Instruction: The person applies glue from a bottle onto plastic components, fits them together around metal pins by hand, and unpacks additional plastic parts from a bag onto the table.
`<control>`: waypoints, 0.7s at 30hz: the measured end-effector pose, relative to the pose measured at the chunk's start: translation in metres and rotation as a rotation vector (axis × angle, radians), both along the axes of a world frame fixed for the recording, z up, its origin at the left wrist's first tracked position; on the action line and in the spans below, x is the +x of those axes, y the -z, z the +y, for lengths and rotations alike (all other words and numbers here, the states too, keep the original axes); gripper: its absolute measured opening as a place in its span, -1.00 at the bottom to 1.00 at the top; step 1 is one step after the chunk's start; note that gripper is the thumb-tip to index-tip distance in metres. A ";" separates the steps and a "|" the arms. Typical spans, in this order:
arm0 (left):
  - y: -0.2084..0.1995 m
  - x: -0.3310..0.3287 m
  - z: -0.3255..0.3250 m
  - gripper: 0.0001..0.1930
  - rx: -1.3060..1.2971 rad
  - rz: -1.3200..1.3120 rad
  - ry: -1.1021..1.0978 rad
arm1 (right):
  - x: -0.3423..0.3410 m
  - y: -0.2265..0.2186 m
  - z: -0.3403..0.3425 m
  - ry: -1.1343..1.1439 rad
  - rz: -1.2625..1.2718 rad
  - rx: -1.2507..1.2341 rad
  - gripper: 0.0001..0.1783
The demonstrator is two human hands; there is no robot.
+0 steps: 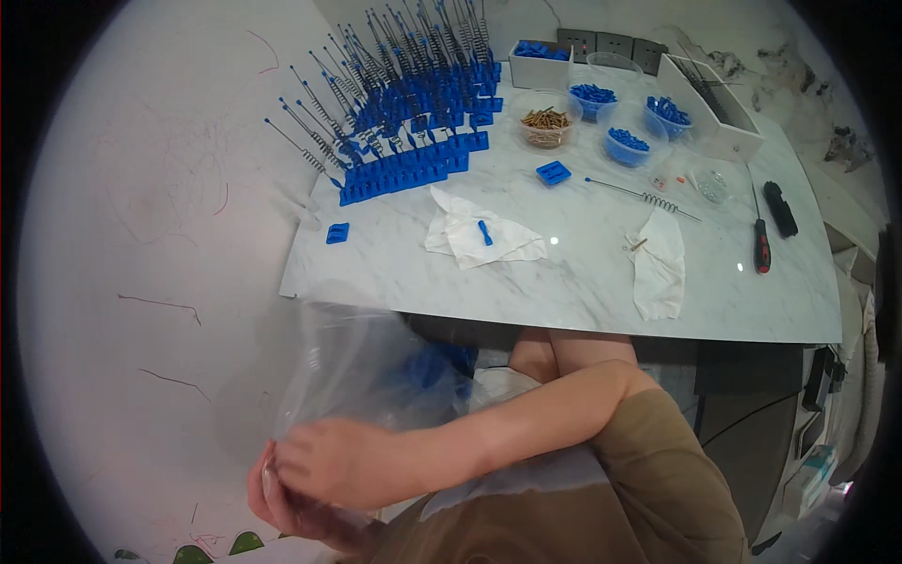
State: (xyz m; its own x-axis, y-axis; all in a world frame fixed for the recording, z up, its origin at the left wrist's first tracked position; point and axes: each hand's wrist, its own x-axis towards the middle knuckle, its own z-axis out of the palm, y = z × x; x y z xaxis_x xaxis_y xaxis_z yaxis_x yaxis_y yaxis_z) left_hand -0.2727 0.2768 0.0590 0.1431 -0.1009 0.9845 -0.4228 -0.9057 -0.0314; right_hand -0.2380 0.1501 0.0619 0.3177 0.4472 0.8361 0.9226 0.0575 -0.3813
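Note:
A clear plastic bag point(343, 352) hangs off the table's near left edge, with blue parts showing faintly through it. My right forearm reaches across my body, and my right hand point(343, 461) is closed on the gathered plastic, slightly blurred. Beneath and to its left, my left hand point(268, 493) grips the same plastic; much of it is hidden by the right hand. On the table above the bag lies a small blue square base point(337, 233). A blue sleeve-like piece point(485, 232) rests on a crumpled white tissue point(451, 240).
Rows of blue bases with upright spring rods point(404, 174) fill the table's far left. Behind stand tubs of blue pieces point(628, 146), a tub of brass-coloured pins point(545, 127) and a white box point(719, 113). A spring rod point(658, 200) and a screwdriver point(761, 246) lie right.

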 end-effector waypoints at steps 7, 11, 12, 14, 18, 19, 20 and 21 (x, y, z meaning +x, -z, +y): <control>-0.042 -0.011 -0.084 -0.71 -1.090 0.881 0.935 | -0.003 0.029 -0.128 -0.051 0.424 -1.210 -0.72; -0.049 0.004 -0.118 -0.71 -0.682 1.274 1.215 | -0.011 0.009 -0.137 -0.014 1.093 -0.921 -0.60; -0.063 -0.002 -0.123 -0.68 -0.534 1.405 1.254 | -0.009 0.011 -0.138 0.059 1.020 -0.924 -0.57; -0.065 0.006 -0.155 -0.72 -0.428 1.580 1.449 | 0.009 0.034 -0.138 0.233 0.923 -0.920 -0.52; -0.068 -0.003 -0.226 -0.73 -0.411 1.612 1.639 | 0.012 0.089 -0.136 0.494 0.678 -0.934 -0.41; -0.061 -0.009 -0.246 -0.74 -0.311 1.498 1.685 | 0.007 0.103 -0.136 0.545 0.605 -0.935 -0.39; -0.054 -0.013 -0.266 -0.75 -0.213 1.382 1.723 | 0.003 0.118 -0.134 0.596 0.532 -0.936 -0.36; -0.057 -0.018 -0.277 -0.76 -0.104 1.452 1.736 | -0.004 0.136 -0.139 0.638 0.459 -0.929 -0.33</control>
State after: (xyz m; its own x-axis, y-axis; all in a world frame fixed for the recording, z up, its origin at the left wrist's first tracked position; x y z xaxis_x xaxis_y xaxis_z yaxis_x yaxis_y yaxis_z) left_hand -0.2907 -0.0002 0.1159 0.3957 -0.8530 0.3403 -0.2369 0.2632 0.9352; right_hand -0.2417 0.0110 -0.0738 0.8814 0.4712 0.0328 0.4539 -0.8258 -0.3346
